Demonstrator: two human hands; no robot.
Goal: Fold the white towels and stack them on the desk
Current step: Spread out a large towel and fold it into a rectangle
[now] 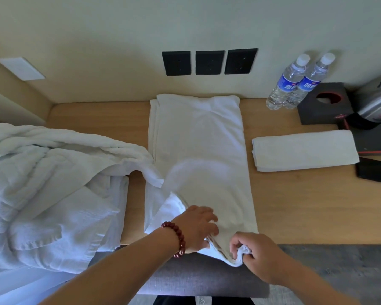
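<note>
Folding: a person works on a long white towel (198, 150) spread lengthwise across a wooden desk (295, 205), its near end hanging over the front edge.
Right hand: the right hand (257, 254) pinches the towel's near corner, fingers curled round the cloth.
Left hand: the left hand (196, 227), a red bead bracelet (176, 238) at the wrist, grips the near hem just beside the right.
Folded towel: a folded towel (304, 150) lies to the right, apart from the long one.
Pile: crumpled white linen (48, 183) heaps at the left, one fold touching the long towel.
Background: two water bottles (295, 82) stand by the wall.
</note>
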